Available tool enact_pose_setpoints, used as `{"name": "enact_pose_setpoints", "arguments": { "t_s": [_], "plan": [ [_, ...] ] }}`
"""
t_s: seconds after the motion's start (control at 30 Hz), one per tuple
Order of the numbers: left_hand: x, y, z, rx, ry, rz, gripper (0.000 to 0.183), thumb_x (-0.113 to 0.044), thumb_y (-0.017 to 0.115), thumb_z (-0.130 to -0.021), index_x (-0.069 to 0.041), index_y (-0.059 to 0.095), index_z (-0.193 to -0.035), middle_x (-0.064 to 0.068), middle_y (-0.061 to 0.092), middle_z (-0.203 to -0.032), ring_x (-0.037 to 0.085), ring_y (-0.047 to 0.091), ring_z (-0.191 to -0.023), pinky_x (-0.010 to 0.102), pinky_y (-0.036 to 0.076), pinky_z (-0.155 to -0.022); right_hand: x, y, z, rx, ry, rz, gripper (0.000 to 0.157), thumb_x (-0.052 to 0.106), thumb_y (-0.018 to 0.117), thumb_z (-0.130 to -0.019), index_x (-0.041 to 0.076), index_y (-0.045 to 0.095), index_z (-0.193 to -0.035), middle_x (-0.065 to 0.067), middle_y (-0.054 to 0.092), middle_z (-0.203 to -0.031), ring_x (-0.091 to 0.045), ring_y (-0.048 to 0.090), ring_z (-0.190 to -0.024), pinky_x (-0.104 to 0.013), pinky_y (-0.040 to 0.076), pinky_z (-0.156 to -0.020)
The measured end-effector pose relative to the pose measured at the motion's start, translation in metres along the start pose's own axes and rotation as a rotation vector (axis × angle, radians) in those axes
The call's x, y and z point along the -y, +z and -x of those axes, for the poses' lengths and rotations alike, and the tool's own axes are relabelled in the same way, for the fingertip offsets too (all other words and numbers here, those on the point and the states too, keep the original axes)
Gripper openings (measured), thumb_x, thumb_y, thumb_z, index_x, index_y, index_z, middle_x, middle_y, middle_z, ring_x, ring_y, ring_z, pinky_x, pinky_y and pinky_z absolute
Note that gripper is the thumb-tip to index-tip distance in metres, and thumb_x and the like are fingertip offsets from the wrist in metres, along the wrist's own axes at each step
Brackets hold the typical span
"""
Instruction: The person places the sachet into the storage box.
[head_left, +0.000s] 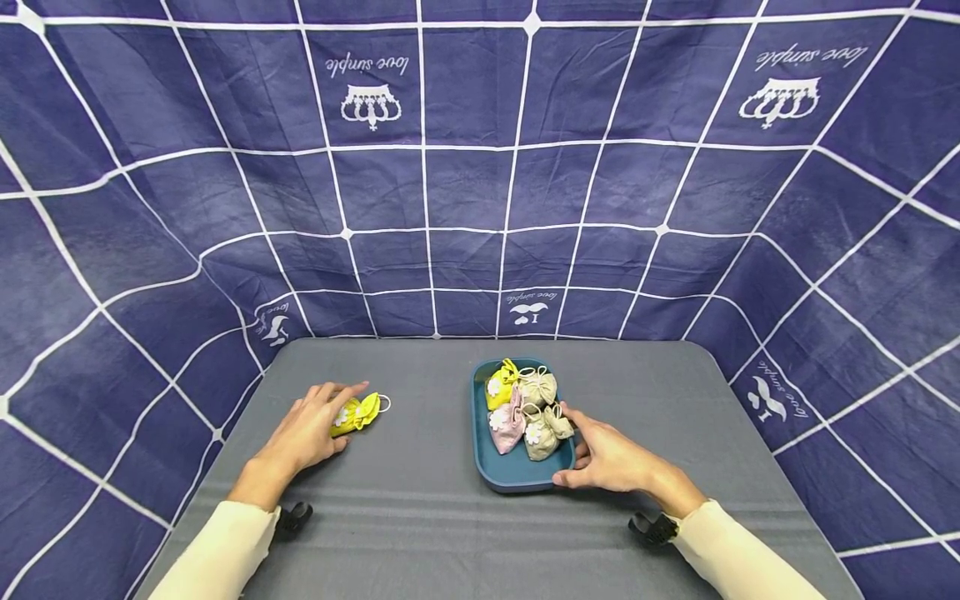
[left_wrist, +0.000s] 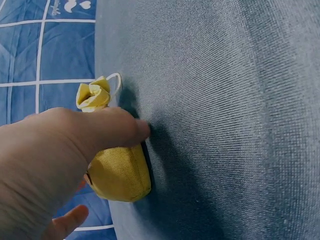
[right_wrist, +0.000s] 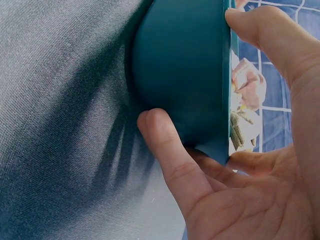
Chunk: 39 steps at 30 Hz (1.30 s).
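Observation:
At the left of the table, my left hand (head_left: 306, 431) holds a small yellow drawstring pouch (head_left: 357, 414) with white flowers. The thumb lies along its near side and the fingers reach over its far side. In the left wrist view the thumb crosses the front of the yellow pouch (left_wrist: 120, 172); its white cord loop stands out at the top. My right hand (head_left: 611, 454) grips the near right corner of a blue plastic box (head_left: 513, 477). In the right wrist view its thumb touches the rim of the box (right_wrist: 180, 65), while other fingers lie along the wall.
Inside the box are a yellow pouch (head_left: 501, 385), a pink pouch (head_left: 507, 425) and several beige pouches (head_left: 540, 437). A grey cloth covers the table (head_left: 420, 533). Behind and at both sides hangs a blue checked curtain (head_left: 465, 192).

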<state>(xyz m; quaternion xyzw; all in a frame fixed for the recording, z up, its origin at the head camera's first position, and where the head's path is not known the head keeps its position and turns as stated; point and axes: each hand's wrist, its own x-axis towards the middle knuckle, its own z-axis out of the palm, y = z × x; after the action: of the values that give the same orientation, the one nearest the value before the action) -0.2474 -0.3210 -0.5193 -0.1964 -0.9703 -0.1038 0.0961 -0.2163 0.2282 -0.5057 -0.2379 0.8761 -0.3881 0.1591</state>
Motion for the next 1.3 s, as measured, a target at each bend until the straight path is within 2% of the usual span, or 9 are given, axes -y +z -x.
{"name": "enact_pose_setpoints", "arguments": {
  "t_s": [0.17,0.3,0.47,0.67,1.0,1.17,1.3],
  "plan": [
    [-0.0001,-0.0012,-0.0041,0.011,0.078,-0.012,0.102,0.008,0.096,-0.076,-0.02,0.062,-0.168,0.017,0.072,-0.144,0.045,0.071,-0.127,0.068,0.063,-0.097,-0.0003,-0.0006,-0.0003,-0.004,-0.004,0.003,0.127,0.034,0.1,-0.092,-0.007,0.02,-0.182,-0.022,0.076,-0.122,-0.005,0.078,-0.091,-0.024,0.066,-0.082],
    [0.0006,-0.0022,-0.0054,0.036,0.11,-0.022,0.1,0.01,0.092,-0.075,-0.022,0.065,-0.166,0.014,0.074,-0.137,0.041,0.072,-0.12,0.063,0.065,-0.094,-0.0002,-0.0004,0.0,-0.007,-0.007,0.01,0.127,0.034,0.101,-0.091,-0.008,0.021,-0.181,-0.022,0.076,-0.12,-0.004,0.077,-0.089,-0.024,0.067,-0.081],
    [0.0016,-0.0027,-0.0063,0.049,0.11,-0.039,0.096,0.01,0.092,-0.075,-0.024,0.069,-0.161,0.011,0.074,-0.132,0.039,0.072,-0.117,0.061,0.066,-0.089,0.0003,0.0002,0.0003,-0.011,-0.011,0.01,0.127,0.034,0.101,-0.091,-0.008,0.021,-0.181,-0.02,0.076,-0.115,-0.003,0.076,-0.088,-0.024,0.066,-0.081],
    [0.0002,-0.0038,-0.0094,0.05,0.125,-0.068,0.092,0.01,0.092,-0.075,-0.026,0.072,-0.157,0.008,0.073,-0.122,0.036,0.071,-0.111,0.058,0.066,-0.083,0.0,0.0007,0.001,-0.009,-0.008,0.01,0.128,0.034,0.101,-0.091,-0.009,0.021,-0.18,-0.022,0.075,-0.118,-0.004,0.077,-0.089,-0.024,0.067,-0.082],
    [-0.0013,-0.0061,-0.0105,0.059,0.098,-0.087,0.089,0.007,0.093,-0.077,-0.029,0.073,-0.156,0.01,0.073,-0.123,0.037,0.072,-0.112,0.057,0.066,-0.078,-0.0005,0.0017,0.0009,-0.015,-0.012,0.01,0.126,0.034,0.101,-0.091,-0.009,0.022,-0.18,-0.025,0.073,-0.126,-0.003,0.077,-0.091,-0.024,0.067,-0.083],
    [-0.0013,-0.0058,-0.0099,0.045,0.092,-0.097,0.09,0.005,0.095,-0.077,-0.028,0.071,-0.157,0.012,0.073,-0.125,0.038,0.072,-0.113,0.059,0.066,-0.079,-0.0012,0.0018,0.0001,-0.015,-0.009,-0.006,0.126,0.032,0.1,-0.092,-0.009,0.022,-0.18,-0.028,0.072,-0.133,-0.004,0.078,-0.092,-0.024,0.068,-0.083],
    [-0.002,-0.0034,-0.0078,0.023,0.094,-0.104,0.092,0.003,0.097,-0.077,-0.028,0.07,-0.159,0.012,0.073,-0.122,0.036,0.072,-0.11,0.058,0.066,-0.078,-0.0017,0.0014,0.001,-0.016,-0.004,0.001,0.126,0.033,0.101,-0.091,-0.009,0.022,-0.18,-0.026,0.074,-0.129,-0.004,0.078,-0.091,-0.024,0.068,-0.083]
  ]
}}
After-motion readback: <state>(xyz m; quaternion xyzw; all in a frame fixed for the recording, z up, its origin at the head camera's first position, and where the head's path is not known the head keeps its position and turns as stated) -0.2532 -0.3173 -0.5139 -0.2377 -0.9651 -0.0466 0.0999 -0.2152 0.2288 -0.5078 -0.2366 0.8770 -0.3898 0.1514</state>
